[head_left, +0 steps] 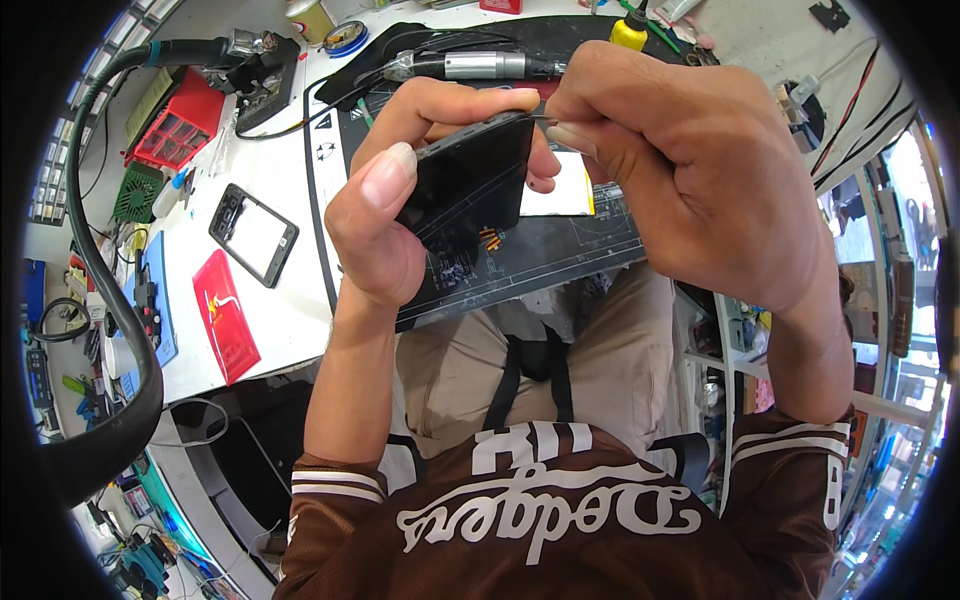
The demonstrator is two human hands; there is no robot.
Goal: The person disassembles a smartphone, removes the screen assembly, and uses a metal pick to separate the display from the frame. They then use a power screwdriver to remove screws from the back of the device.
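Note:
A black smartphone (470, 170) is held up tilted above the dark work mat (590, 245), its glossy dark face partly turned toward me. My left hand (382, 235) is closed around it, thumb on the near edge and fingers along the top and behind. At the phone's upper right corner, my right hand (700, 170) makes a pinch with thumb and index finger. A sliver of something thin and dark shows between those fingertips and the phone, too small to name. Partly hidden behind the hands, a white rectangular piece with a yellow edge (565, 195) lies on the mat.
On the white table to the left are an empty black phone frame (275, 265) and a red packet (225, 312). A metal cylindrical tool (480, 66) and a yellow bottle (630, 32) stay beyond my hands. A thick black hose (75, 190) arches at far left.

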